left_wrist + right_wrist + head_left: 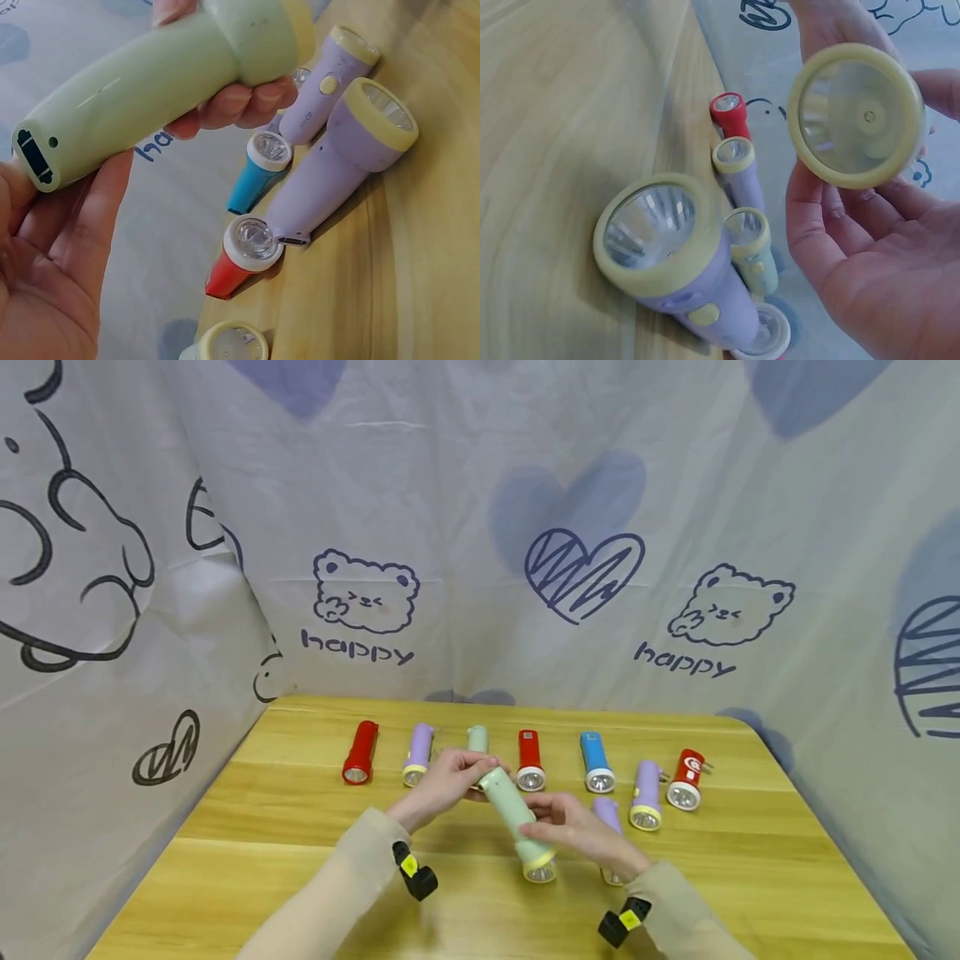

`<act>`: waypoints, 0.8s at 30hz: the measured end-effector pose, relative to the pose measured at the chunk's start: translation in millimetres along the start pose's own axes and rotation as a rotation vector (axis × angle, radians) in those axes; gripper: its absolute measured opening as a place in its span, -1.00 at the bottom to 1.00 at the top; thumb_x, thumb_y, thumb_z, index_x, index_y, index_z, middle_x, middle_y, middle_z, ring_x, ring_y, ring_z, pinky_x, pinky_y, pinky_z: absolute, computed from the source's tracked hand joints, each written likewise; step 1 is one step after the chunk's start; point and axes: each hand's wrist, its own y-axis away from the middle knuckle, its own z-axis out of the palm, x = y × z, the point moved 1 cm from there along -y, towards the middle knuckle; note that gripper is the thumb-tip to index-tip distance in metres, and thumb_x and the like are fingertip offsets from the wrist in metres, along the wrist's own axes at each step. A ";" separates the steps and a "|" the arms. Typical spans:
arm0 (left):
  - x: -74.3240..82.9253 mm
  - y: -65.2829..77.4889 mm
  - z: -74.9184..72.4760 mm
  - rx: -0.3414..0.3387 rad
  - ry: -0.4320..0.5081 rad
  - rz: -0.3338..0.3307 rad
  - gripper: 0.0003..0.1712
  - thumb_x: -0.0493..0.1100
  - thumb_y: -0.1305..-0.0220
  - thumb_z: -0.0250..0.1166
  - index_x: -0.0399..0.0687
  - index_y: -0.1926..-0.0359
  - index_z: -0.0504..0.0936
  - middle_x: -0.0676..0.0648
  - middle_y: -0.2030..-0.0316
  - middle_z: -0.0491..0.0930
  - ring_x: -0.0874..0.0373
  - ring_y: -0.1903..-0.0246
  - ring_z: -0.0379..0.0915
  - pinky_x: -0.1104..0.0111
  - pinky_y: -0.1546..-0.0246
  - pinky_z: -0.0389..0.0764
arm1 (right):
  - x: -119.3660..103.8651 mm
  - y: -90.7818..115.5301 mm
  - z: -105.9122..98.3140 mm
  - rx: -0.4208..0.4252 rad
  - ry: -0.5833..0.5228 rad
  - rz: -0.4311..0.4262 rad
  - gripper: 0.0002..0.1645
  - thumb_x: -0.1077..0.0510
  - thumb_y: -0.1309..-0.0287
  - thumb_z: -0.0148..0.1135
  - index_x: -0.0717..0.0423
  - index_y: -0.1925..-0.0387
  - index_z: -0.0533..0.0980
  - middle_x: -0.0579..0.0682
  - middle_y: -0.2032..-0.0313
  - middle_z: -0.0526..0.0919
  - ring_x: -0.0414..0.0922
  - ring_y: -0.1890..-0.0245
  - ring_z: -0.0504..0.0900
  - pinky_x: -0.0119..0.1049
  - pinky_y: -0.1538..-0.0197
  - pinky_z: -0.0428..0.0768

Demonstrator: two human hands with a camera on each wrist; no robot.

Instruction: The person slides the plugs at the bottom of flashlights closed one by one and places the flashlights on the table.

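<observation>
A pale green flashlight (507, 806) with a yellow rim is held above the table, tilted with its lens toward the near side. My left hand (447, 783) pinches its tail end, where a dark battery mark shows in the left wrist view. Around the body near the head, my right hand (573, 828) curls its fingers and thumb. In the right wrist view the yellow-rimmed lens (855, 116) faces the camera. A purple flashlight (607, 811) lies behind my right hand, which partly covers it. A second green flashlight (477, 738) lies beyond my left hand, its lower part hidden.
Along the back of the wooden table (247, 860) lie a red flashlight (362, 750), a purple one (419, 747), a white-rimmed red one (529, 752) and a blue one (594, 752). Farther right are another purple flashlight (646, 789) and a red one (687, 768) with plug prongs out.
</observation>
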 end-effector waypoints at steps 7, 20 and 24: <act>0.4 0.3 -5.0 -0.016 0.007 -0.026 -0.58 -0.14 -0.57 0.05 -0.41 -0.15 0.60 -0.38 -0.15 0.61 0.23 0.18 0.63 0.28 0.08 0.77 | -4.9 -4.7 -0.2 -0.069 -0.061 0.052 -0.34 0.09 -0.37 0.17 0.44 -0.33 0.34 0.51 -0.12 0.55 -0.17 0.05 0.67 -0.34 -0.07 0.66; -7.0 2.4 -13.8 -0.029 0.059 -0.041 -0.51 -0.09 -0.62 -0.07 -0.36 -0.26 0.52 -0.39 -0.29 0.49 0.16 -0.03 0.60 0.24 -0.06 0.73 | -4.0 -11.6 16.0 -0.001 -0.147 0.065 -0.34 0.13 -0.35 0.18 0.54 -0.29 0.33 0.39 -0.05 0.64 -0.23 0.13 0.69 -0.37 0.01 0.69; -7.1 6.0 -17.5 0.037 -0.022 0.015 -0.51 -0.12 -0.63 -0.11 -0.40 -0.30 0.46 -0.41 -0.28 0.48 0.00 -0.12 0.58 0.16 -0.12 0.70 | -6.1 -13.7 26.0 0.058 -0.213 0.114 -0.30 0.13 -0.35 0.18 0.55 -0.32 0.27 0.48 -0.15 0.57 -0.22 0.13 0.69 -0.32 0.02 0.71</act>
